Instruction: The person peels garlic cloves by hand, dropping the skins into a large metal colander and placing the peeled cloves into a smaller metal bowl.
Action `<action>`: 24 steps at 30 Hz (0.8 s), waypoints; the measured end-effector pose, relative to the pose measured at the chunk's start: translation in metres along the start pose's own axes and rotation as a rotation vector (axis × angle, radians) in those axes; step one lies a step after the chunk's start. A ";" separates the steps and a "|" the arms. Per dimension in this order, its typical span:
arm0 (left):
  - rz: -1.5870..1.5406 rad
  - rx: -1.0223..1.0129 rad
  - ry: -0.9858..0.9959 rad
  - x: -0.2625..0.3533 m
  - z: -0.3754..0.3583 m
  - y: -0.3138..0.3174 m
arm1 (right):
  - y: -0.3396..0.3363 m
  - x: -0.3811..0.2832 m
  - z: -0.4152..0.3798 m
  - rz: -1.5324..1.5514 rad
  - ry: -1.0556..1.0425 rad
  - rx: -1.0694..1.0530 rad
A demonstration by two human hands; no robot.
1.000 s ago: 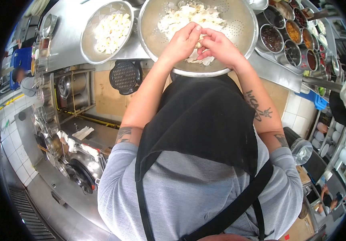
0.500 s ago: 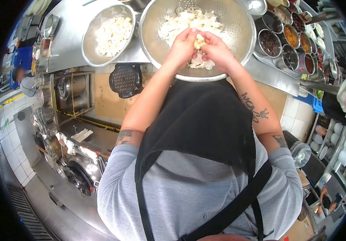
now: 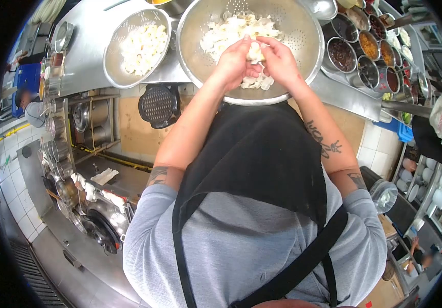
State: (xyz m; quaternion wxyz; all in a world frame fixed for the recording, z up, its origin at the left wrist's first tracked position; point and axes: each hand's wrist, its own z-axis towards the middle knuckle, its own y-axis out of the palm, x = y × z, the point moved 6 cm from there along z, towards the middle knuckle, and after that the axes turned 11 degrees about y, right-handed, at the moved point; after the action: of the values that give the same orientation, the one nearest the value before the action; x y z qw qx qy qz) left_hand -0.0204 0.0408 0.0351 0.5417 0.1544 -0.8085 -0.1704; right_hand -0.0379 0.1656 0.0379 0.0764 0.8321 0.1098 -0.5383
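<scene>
Both hands are together over a large metal colander [image 3: 190, 56] on the steel counter. My left hand [image 3: 235, 64] curls its fingers under a small bunch of pale cloves, which look like garlic [image 3: 255, 53]. From the other side, my right hand [image 3: 281, 60] pinches the same bunch. Beneath them in the colander lie more pale cloves and papery skins [image 3: 218, 38]. A smaller colander [image 3: 109, 64] to the left contains cut or peeled pale pieces [image 3: 144, 49].
Metal pots of ingredients [image 3: 342, 54] crowd the counter's right side. A dark ridged pan [image 3: 158, 105] is below the counter edge at left. One person [image 3: 33, 110] is at far left, another [image 3: 416, 259] at lower right.
The fingers of my left hand have spread lower under the bunch, and my right hand has shifted slightly up. The view has moved slightly.
</scene>
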 end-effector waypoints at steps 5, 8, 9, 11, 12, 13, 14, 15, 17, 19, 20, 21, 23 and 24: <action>0.049 -0.027 0.003 0.003 -0.002 0.010 | -0.005 -0.008 0.001 -0.062 -0.111 0.085; 0.097 -0.064 0.040 -0.006 0.000 0.003 | 0.007 -0.028 -0.014 -0.405 -0.349 0.183; 0.090 -0.082 0.058 -0.005 0.001 0.004 | 0.006 -0.031 -0.013 -0.422 -0.331 0.149; 0.079 0.016 0.157 -0.004 -0.002 0.008 | 0.005 -0.032 -0.012 -0.446 -0.323 0.114; 0.074 0.066 0.206 -0.002 -0.005 0.009 | 0.006 -0.031 -0.011 -0.453 -0.333 0.113; 0.103 0.094 0.211 0.000 -0.007 0.011 | 0.008 -0.030 -0.010 -0.460 -0.342 0.108; 0.132 0.123 0.216 0.003 -0.008 0.012 | 0.006 -0.030 -0.009 -0.400 -0.335 0.138; 0.161 0.154 0.223 0.006 -0.009 0.011 | 0.004 -0.029 -0.008 -0.340 -0.329 0.166; 0.151 0.048 0.201 0.005 -0.007 0.009 | 0.003 -0.025 -0.006 -0.228 -0.308 0.181; 0.055 -0.013 0.160 0.009 -0.007 0.011 | 0.002 -0.024 -0.003 -0.127 -0.279 0.160; -0.036 -0.024 0.126 0.010 -0.008 0.014 | 0.002 -0.026 -0.006 -0.157 -0.307 0.169; -0.128 -0.034 0.093 0.011 -0.009 0.017 | 0.004 -0.033 -0.013 -0.188 -0.335 0.179; -0.115 -0.053 0.051 0.007 -0.007 0.013 | 0.008 -0.045 -0.023 -0.299 -0.395 0.183; -0.108 -0.063 0.029 0.004 -0.005 0.010 | 0.010 -0.051 -0.027 -0.382 -0.425 0.178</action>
State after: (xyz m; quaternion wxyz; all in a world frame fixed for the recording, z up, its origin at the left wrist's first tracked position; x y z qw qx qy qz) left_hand -0.0175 0.0474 0.0448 0.5481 0.1831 -0.7853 -0.2225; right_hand -0.0313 0.1571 0.0958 -0.0779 0.6687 0.1982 -0.7124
